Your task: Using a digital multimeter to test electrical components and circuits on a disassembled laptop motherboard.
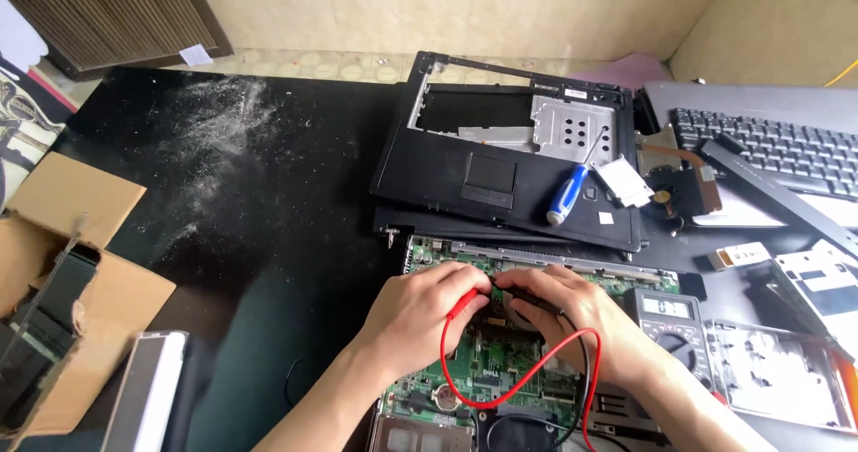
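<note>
Bare black tabletop open left of the green circuit board, torn brown cardboard box at far left, black laptop palm-rest shell blocking behind, grey digital multimeter crowding right

Both forearms are extended up from the bottom edge of the view and angled toward each other. The left hand is held knuckles up, fingers curled in a closed pinch. The right hand is likewise curled shut, its fingertips brought against the left's.

1. The left hand pinches a red probe against a green circuit board.
2. The right hand presses a black probe beside it.
3. A multimeter lies touching the right wrist.
4. A blue-handled screwdriver rests on the black laptop cover.
</note>
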